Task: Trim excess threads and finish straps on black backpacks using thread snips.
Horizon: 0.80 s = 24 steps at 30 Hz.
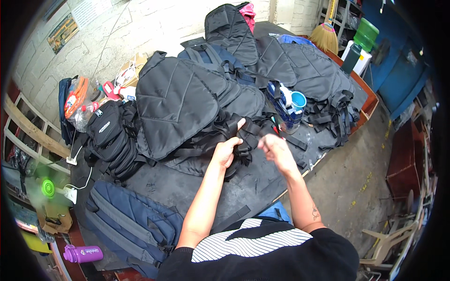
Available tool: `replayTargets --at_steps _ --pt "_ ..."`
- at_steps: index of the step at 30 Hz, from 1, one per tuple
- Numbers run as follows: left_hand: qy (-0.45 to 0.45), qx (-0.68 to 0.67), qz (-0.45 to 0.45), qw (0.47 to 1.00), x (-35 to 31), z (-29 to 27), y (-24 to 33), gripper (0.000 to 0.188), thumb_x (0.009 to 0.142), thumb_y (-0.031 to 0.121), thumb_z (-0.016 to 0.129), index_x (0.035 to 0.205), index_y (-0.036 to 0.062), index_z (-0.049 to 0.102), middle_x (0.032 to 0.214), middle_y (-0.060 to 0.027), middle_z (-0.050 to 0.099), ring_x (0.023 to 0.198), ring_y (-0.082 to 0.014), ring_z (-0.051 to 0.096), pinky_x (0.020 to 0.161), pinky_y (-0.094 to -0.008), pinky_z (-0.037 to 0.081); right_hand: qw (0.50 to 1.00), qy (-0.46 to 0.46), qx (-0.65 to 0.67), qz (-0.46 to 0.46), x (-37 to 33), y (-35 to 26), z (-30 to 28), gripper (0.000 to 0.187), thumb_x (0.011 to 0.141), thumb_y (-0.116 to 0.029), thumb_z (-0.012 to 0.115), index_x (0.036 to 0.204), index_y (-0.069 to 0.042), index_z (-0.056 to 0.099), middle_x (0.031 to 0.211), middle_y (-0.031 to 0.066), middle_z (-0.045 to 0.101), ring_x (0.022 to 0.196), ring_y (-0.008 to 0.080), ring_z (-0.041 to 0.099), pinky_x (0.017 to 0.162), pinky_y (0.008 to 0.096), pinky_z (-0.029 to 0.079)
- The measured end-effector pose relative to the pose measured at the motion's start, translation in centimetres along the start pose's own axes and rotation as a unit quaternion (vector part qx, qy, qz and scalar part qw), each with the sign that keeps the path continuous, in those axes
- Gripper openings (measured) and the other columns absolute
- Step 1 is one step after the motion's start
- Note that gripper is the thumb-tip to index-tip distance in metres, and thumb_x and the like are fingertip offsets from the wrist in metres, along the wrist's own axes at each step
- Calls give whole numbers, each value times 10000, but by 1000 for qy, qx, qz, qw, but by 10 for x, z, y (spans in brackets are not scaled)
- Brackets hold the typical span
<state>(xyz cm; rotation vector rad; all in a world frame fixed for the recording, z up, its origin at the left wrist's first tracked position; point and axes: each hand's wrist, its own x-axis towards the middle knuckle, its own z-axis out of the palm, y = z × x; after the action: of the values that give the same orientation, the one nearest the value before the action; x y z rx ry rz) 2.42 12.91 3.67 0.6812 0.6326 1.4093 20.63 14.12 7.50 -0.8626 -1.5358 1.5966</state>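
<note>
Dark desk (197,187) lay piled with backpacks; left hand (227,151) gripped black straps (243,136); right hand (276,149) blurred, grip unclear.

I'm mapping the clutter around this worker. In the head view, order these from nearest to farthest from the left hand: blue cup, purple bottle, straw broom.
1. Blue cup: just up and right of the left hand, on the table.
2. Purple bottle: far down-left, beside the table's near corner.
3. Straw broom: far up-right, past the table's far end.
</note>
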Motion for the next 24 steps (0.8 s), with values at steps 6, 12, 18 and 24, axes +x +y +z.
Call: replayTargets --at_steps 6,12,18,24 --pt "60 3 14 998 0 20 5 420 806 14 497 1226 32 498 1158 -67 547 906 -115 558 791 -227 447 983 90 -147 -72 -2 23 11 332 883 -330 498 794 -14 549 607 -9 432 561 101 432 529 257 367" --pt "80 56 65 993 4 15 -5 308 792 -8 574 1099 10 576 1028 -66 595 883 -124 569 770 -228 468 971 168 -148 -84 22 23 22 183 748 -143 666 791 4 566 680 13 563 603 51 461 543 216 377" --pt "149 20 40 988 3 18 -1 250 767 -5 614 1016 19 605 927 -60 606 805 -131 586 721 -229 483 970 195 -57 -131 35 46 20 98 777 -73 619 770 5 562 645 -41 517 587 24 424 522 195 350" --pt "-2 68 16 998 0 12 2 359 758 -51 511 1112 -5 548 1063 -89 578 970 -152 547 856 -248 429 984 131 -25 -117 37 43 9 95 792 -83 598 793 9 577 659 -42 523 598 25 434 532 191 355"
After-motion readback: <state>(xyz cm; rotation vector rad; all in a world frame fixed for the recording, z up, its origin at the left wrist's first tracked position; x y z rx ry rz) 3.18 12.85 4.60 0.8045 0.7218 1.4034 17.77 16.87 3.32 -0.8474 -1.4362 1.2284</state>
